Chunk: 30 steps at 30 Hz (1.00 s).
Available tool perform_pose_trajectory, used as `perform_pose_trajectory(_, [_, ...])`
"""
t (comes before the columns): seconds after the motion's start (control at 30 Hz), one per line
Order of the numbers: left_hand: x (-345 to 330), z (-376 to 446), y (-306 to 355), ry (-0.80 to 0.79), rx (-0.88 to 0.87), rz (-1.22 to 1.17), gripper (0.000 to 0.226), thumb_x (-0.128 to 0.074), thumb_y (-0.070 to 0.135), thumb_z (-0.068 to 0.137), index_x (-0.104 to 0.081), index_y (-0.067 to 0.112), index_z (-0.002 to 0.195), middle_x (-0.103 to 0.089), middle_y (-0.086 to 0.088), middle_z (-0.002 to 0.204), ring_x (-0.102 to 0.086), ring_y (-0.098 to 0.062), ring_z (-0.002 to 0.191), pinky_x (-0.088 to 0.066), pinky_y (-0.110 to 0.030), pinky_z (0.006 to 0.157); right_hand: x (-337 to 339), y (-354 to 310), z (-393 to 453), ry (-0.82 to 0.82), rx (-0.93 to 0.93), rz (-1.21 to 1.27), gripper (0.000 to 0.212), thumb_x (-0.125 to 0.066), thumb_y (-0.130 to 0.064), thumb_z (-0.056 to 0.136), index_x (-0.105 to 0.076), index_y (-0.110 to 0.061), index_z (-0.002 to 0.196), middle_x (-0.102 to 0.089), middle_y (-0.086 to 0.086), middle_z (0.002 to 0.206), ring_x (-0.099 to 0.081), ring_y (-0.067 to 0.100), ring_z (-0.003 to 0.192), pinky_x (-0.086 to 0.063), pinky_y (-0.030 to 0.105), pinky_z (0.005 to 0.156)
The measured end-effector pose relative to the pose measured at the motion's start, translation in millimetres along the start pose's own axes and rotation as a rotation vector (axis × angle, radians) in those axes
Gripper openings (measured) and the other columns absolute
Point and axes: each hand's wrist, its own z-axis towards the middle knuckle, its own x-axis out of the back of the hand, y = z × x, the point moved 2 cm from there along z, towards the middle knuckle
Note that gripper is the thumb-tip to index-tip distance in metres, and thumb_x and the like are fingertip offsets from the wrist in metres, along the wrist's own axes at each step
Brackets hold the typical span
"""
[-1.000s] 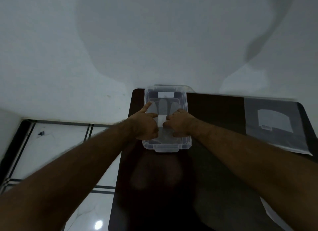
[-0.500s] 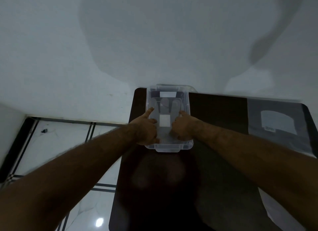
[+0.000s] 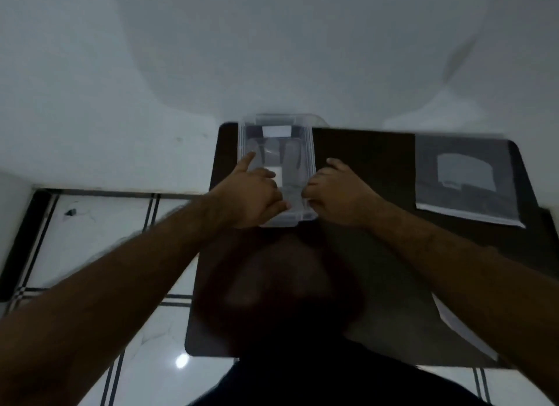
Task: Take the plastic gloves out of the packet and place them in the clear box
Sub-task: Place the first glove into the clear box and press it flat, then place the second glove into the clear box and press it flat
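The clear box [image 3: 312,151] stands at the far left end of the dark table [image 3: 363,169]. See-through plastic gloves [image 3: 292,159] with a white label lie flat inside it. My left hand [image 3: 251,191] lies over the box's left wall, its index finger stretched along the rim and the other fingers curled inward. My right hand [image 3: 340,195] clasps the right wall, thumb outside and fingers curled at the rim. The glove packet [image 3: 467,179], grey with a pale label, lies flat at the far right of the table.
A white wall rises directly behind the table. Another sheet of clear plastic [image 3: 462,330] lies by the table's right edge, under my right forearm. White tiled floor [image 3: 99,230] with dark lines shows to the left.
Both hands have moved apart, from the middle of the box over the gloves out to its left and right walls. The view has tilted a little.
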Motion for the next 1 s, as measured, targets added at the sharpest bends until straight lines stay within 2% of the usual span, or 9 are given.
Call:
perform_pose_trajectory(0.1, [6,-4,49,0.084,-0.004,-0.125,0.076,-0.009,0.067,0.099,-0.073,0.033,0.121,-0.072,0.005,0.131,-0.051,-0.018,0.142,-0.002,-0.061,0.129,-10,9,-60,0.155,-0.012,0.1,0.026,-0.064,-0.031,0.1,-0.072,-0.028,0.125,-0.072,-0.001,0.13,-0.058,0.023,0.135,-0.022,0.057,0.129])
perform_pose_trajectory(0.23, [-6,8,134,0.092,-0.076,-0.207,0.042,-0.036,0.059,0.106,-0.068,0.037,0.123,-0.07,0.011,0.124,-0.054,-0.015,0.135,-0.016,-0.053,0.128,-48,29,-155,0.244,-0.036,0.147,0.027,-0.067,-0.025,0.097,-0.074,-0.025,0.123,-0.074,0.002,0.126,-0.063,0.025,0.128,-0.031,0.055,0.125])
perform_pose_trajectory(0.4, [-33,44,255,0.118,-0.141,-0.233,0.047,-0.037,0.057,0.101,-0.071,0.032,0.122,-0.073,0.011,0.121,-0.063,-0.013,0.12,-0.032,-0.043,0.113,-108,63,-281,0.111,-0.154,0.218,0.027,-0.071,-0.024,0.096,-0.076,-0.025,0.122,-0.075,0.003,0.125,-0.065,0.025,0.125,-0.032,0.051,0.122])
perform_pose_trajectory(0.53, [-44,84,341,0.048,-0.169,-0.383,0.036,-0.052,0.05,0.105,-0.066,0.035,0.134,-0.067,0.011,0.133,-0.058,-0.011,0.127,-0.04,-0.042,0.113,-151,89,-371,0.011,-0.314,0.31,0.036,-0.058,-0.044,0.099,-0.069,-0.028,0.13,-0.07,0.001,0.135,-0.061,0.024,0.129,-0.038,0.049,0.119])
perform_pose_trajectory(0.67, [-64,112,416,0.024,-0.143,-0.378,0.058,-0.056,0.058,0.102,-0.052,0.029,0.151,-0.056,0.003,0.153,-0.047,-0.016,0.142,-0.035,-0.044,0.12,-203,92,-442,-0.104,-0.372,0.32,0.071,-0.07,-0.072,0.084,-0.064,-0.026,0.139,-0.062,0.001,0.147,-0.053,0.025,0.139,-0.034,0.048,0.122])
perform_pose_trajectory(0.73, [-78,117,439,0.009,-0.094,-0.314,0.076,-0.053,0.07,0.097,-0.043,0.026,0.159,-0.046,0.0,0.162,-0.039,-0.02,0.149,-0.028,-0.046,0.124,-228,83,-461,-0.196,-0.348,0.289,0.081,-0.073,-0.073,0.081,-0.058,-0.027,0.146,-0.058,0.002,0.152,-0.049,0.027,0.143,-0.032,0.052,0.125])
perform_pose_trajectory(0.8, [-89,118,451,0.014,-0.049,-0.283,0.093,-0.048,0.084,0.09,-0.039,0.024,0.161,-0.042,-0.001,0.164,-0.035,-0.023,0.151,-0.024,-0.049,0.126,-249,73,-472,-0.175,-0.322,0.27,0.077,-0.083,-0.057,0.081,-0.057,-0.026,0.147,-0.059,0.004,0.15,-0.053,0.03,0.141,-0.036,0.055,0.123])
perform_pose_trajectory(0.9, [-104,113,458,0.066,-0.039,-0.234,0.102,-0.039,0.094,0.085,-0.041,0.024,0.159,-0.046,0.0,0.161,-0.037,-0.024,0.148,-0.024,-0.051,0.125,-263,62,-476,0.025,-0.351,0.264,0.049,-0.088,-0.027,0.083,-0.069,-0.023,0.127,-0.072,0.005,0.128,-0.066,0.03,0.123,-0.048,0.052,0.112])
perform_pose_trajectory(1.0, [-109,109,460,0.118,-0.041,-0.179,0.097,-0.042,0.091,0.085,-0.048,0.024,0.155,-0.052,0.001,0.154,-0.042,-0.024,0.143,-0.026,-0.052,0.123,-269,58,-474,0.18,-0.349,0.224,0.024,-0.081,-0.021,0.091,-0.073,-0.021,0.113,-0.075,0.005,0.116,-0.069,0.028,0.113,-0.052,0.05,0.107])
